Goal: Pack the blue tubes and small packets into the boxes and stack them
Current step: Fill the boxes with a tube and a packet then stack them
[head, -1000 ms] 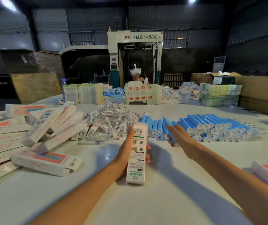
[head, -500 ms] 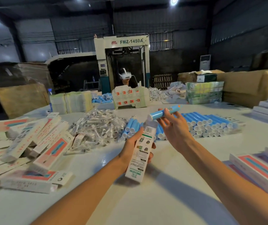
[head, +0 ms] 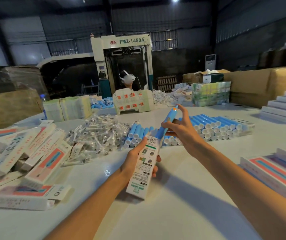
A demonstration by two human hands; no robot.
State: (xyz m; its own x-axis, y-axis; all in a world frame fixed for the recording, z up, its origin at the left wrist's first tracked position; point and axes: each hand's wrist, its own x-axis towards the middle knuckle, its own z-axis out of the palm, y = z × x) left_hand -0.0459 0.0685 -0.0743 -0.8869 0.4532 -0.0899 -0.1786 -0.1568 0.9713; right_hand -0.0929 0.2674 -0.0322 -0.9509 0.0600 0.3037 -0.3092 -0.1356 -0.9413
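A blue tube (head: 169, 116) with an orange spot near its top stands tilted above the table (head: 173, 213), its lower end at the open far end of a white box (head: 144, 168). How far it has entered cannot be told. The right hand (head: 179, 133) pinches the tube at mid-length between thumb and fingers, with the other fingers spread. The left hand (head: 136, 158) grips the box around its middle and holds it slanted off the table. Just behind the hands lie rows of blue tubes (head: 216, 125), and left of them a heap of clear small packets (head: 97, 130). Loose boxes (head: 34, 149) lie jumbled at the left, and neat stacked boxes (head: 277, 168) sit at the right.
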